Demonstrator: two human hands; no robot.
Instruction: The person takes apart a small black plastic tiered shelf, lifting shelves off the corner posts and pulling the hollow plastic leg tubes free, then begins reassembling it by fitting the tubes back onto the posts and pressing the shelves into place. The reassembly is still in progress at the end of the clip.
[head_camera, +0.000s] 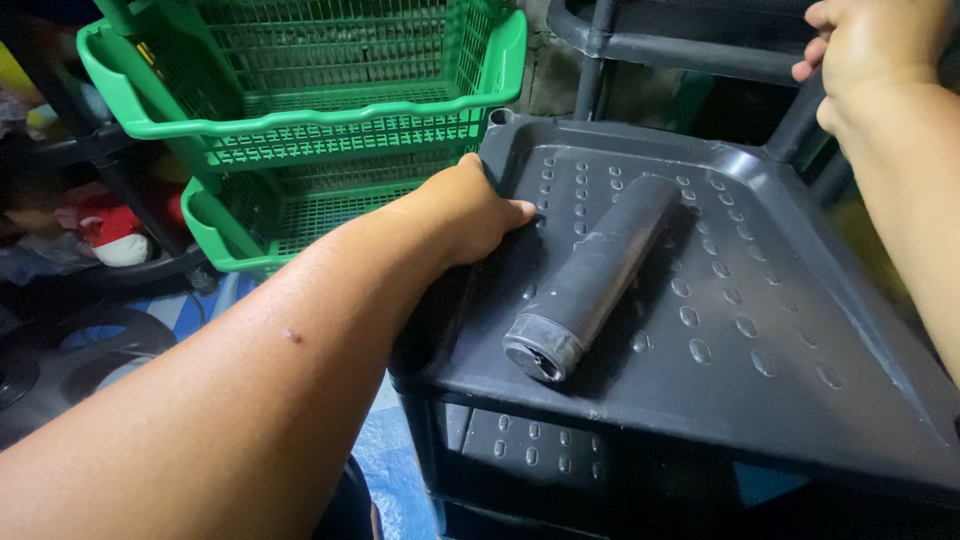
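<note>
Indoors, left hand (470, 215) clasps black shelf tray (780, 300); right hand (875, 50) clasps upper shelf (700, 55).

Right hand (872, 55) fingers cut off by top edge; left hand (468, 212) fingers hidden under black tray (760, 330) rim.

Far left, two green plastic lattice baskets (300, 110) sit stacked one over the other on a rack. Behind them a rough grey wall (545, 75) shows in dim light. Down at the left, a dark shelf (120, 270) holds a red and white soft thing (105, 230), blurred. Near the bottom, blue flooring (400, 470) peeks through, and a dark round object (60, 360) lies low left.
</note>
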